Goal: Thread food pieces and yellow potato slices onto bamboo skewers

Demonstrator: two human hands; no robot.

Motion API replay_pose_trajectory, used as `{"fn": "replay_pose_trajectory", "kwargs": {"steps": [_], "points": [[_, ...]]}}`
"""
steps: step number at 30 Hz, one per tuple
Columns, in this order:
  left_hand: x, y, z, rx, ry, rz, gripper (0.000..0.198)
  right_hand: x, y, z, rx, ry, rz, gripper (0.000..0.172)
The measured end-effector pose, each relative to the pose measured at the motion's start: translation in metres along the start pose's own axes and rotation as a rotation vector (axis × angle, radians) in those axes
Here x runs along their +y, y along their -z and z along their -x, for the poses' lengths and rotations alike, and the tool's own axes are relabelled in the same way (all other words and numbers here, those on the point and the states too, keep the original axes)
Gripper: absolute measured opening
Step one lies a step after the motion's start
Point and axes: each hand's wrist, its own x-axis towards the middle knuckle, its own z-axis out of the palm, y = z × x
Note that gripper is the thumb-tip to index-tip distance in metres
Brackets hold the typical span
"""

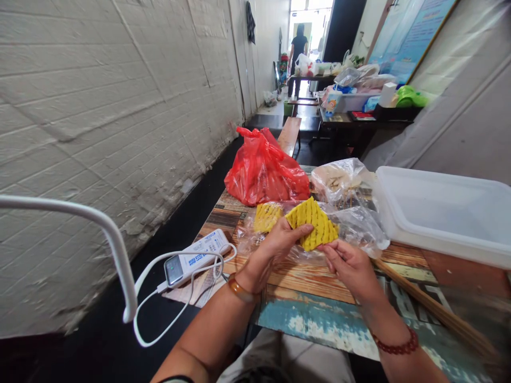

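My left hand (279, 239) is closed on a yellow, ridged slab of food (313, 223), thumb on top, held tilted above the table. It looks like scored tofu. My right hand (349, 263) is pinched at the slab's lower right corner; whatever lies between those fingertips is too small to make out. Behind my left hand, another yellow slab (267, 217) lies on a clear plastic bag (359, 226). A bundle of thin wooden skewers (431, 303) rests on the table to the right of my right hand.
A red plastic bag (265, 170) stands behind the slabs, beside a clear bag of pale food (339, 178). A white plastic tub (443, 213) is at the right. A white power bank (197, 258) with a looped cable lies left. Far back, a person (299, 45) stands near a doorway.
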Motion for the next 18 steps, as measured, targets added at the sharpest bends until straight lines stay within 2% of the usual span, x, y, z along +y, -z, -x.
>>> {"fn": "replay_pose_trajectory", "kwargs": {"steps": [5,10,18], "points": [[0.0055,-0.0003,0.0003,0.075,-0.014,0.031,0.041,-0.0002,0.0014,-0.0027,-0.120,-0.150,-0.145,0.030],[0.0098,0.0031,-0.0023,0.173,-0.066,0.081,0.039,-0.0005,0.0056,-0.0015,-0.122,-0.069,0.015,0.035],[0.0092,0.0080,-0.0057,0.183,-0.010,0.110,0.046,0.0049,0.0077,0.0022,-0.083,0.050,0.165,0.042]]}}
